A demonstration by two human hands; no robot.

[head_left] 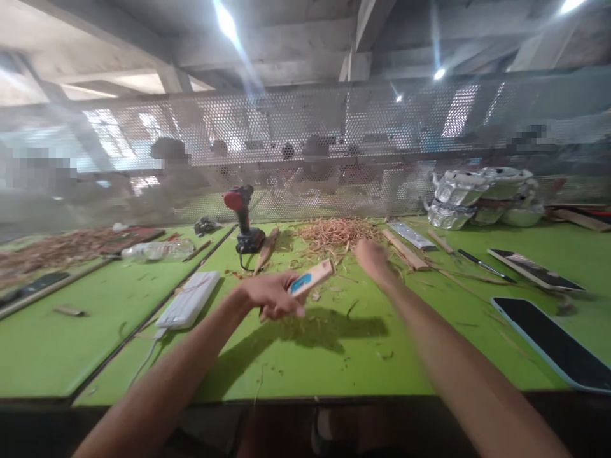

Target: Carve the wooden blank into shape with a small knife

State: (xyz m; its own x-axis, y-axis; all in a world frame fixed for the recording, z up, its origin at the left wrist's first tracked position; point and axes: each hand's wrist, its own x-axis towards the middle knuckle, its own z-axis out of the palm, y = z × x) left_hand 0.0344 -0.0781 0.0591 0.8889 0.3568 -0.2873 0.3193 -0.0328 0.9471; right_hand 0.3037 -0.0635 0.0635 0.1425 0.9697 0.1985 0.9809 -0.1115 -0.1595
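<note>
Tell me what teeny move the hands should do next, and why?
Maybe bring the right hand over to steady the wooden block at its free end. The left hand grips it near one end only, so the other end sticks out. The right hand is away from it, close to the pile of shavings, too blurred to tell if it holds anything.

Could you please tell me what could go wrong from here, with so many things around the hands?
1. The white cable runs beside the left forearm; a sweep might snag it.
2. The phone with a light blue rim has one end near the front edge of the green table; a bump could push it off.
3. The drill stands upright beyond the left hand, which holds a wooden piece; a careless reach might tip it.
</note>
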